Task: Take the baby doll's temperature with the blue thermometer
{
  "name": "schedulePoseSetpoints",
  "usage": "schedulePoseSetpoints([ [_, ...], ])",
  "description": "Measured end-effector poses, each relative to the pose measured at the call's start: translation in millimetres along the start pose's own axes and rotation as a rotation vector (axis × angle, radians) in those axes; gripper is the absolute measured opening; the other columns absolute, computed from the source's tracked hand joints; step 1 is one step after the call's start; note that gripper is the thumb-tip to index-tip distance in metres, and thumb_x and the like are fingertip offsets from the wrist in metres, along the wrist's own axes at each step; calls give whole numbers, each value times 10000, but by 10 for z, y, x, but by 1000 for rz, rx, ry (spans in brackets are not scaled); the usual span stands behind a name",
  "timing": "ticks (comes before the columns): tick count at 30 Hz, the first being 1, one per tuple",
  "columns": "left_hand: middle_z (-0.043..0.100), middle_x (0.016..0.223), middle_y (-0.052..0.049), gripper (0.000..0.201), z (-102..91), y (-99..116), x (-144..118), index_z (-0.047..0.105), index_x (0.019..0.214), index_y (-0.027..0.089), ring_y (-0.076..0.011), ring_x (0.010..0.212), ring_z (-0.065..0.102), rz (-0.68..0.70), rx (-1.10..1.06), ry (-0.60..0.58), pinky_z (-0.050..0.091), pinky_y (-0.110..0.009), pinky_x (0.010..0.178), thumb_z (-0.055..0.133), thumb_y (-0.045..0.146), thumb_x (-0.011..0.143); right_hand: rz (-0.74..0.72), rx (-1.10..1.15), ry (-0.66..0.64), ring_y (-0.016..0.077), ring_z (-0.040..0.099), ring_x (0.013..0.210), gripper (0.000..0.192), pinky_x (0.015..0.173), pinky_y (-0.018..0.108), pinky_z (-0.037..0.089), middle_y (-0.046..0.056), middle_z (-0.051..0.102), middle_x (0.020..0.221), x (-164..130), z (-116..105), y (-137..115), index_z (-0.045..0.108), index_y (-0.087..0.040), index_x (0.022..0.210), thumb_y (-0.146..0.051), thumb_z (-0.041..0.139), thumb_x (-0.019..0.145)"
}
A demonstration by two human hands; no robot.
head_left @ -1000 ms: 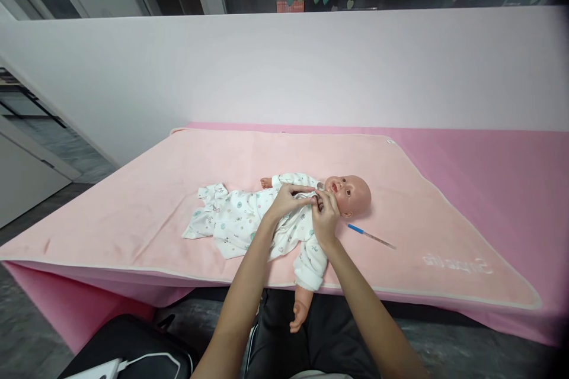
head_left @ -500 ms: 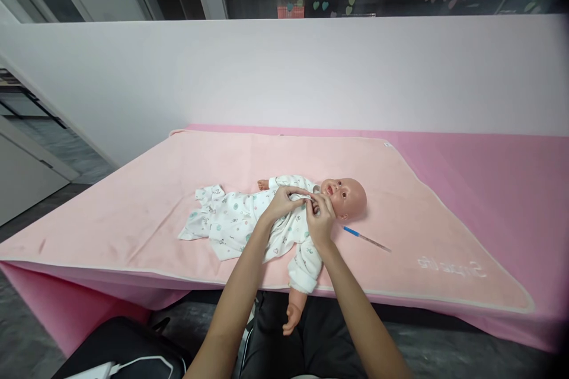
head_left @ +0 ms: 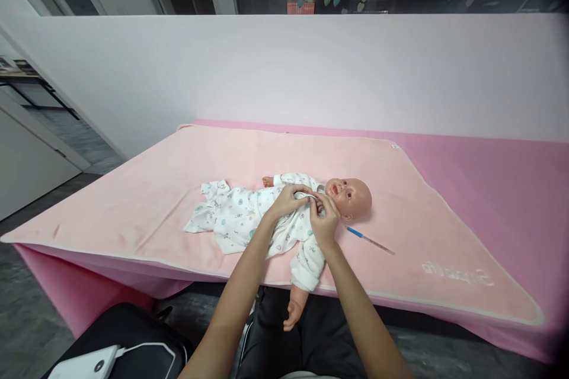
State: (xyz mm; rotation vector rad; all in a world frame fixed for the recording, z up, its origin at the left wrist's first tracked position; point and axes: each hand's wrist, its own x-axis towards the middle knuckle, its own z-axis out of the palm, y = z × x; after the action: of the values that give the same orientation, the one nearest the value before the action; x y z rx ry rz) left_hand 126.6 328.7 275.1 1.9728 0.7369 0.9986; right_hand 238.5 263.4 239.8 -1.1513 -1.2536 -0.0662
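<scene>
A baby doll point(head_left: 358, 196) lies on its back, its head to the right and one arm hanging over the table's near edge. It wears a white patterned baby outfit point(head_left: 240, 213). At the doll's chest, just below the chin, my left hand point(head_left: 291, 200) pinches the outfit's fabric near the neckline. Close against it, my right hand point(head_left: 323, 213) pinches the same edge, fingertips nearly meeting the left ones. What exactly sits between the fingertips is too small to make out. Beside the doll's head rests a thin stick with a blue handle point(head_left: 354, 231).
A peach blanket point(head_left: 155, 189) with mirrored lettering covers the pink-clothed table point(head_left: 498, 183). Behind it stands a white wall point(head_left: 311, 71) below a dark window. At lower left, a white device point(head_left: 86, 364) with a cable lies on a black bag point(head_left: 128, 331).
The whole view has shifted slightly, so things appear a little farther right. Both hands stay at the doll's neckline, with only small finger movement.
</scene>
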Motion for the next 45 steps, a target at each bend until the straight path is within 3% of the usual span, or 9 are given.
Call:
schedulePoseSetpoints([
  [16,646,765,-11,143,-15,8,-4,650,757,135,-148,786,588,10,-49,-41,426,-241,789,535,135,672,-41,11,-37,121,517,604,177,588,259,472,65,625,826,-9,-30,-31,603,-166,970,-205,487,842],
  [21,625,740,-11,112,-21,24,-9,627,723,138,-148,763,570,-13,-52,-49,421,-247,771,530,159,670,-7,18,3,96,440,547,48,522,237,432,26,522,757,-32,-17,-15,524,-180,798,-224,513,815],
  [25,607,709,-8,103,-28,15,-6,614,699,134,-141,724,553,-52,-71,-65,417,-239,733,528,167,654,-8,30,-22,79,371,510,89,499,214,387,-32,421,665,-59,9,21,444,-195,740,-194,511,799],
  [36,598,713,-13,114,-37,54,-7,608,710,131,-150,745,542,-72,-132,-40,404,-246,741,561,228,673,-9,24,-44,88,409,528,76,518,216,385,-21,484,668,-27,-8,-1,495,-187,762,-198,479,835],
  [45,646,751,-31,230,-21,-27,-3,665,893,127,-143,730,575,-78,-155,10,413,-240,721,568,290,763,-6,30,-51,84,420,521,64,524,215,400,-5,529,690,-40,-1,25,543,-171,836,-198,485,845],
])
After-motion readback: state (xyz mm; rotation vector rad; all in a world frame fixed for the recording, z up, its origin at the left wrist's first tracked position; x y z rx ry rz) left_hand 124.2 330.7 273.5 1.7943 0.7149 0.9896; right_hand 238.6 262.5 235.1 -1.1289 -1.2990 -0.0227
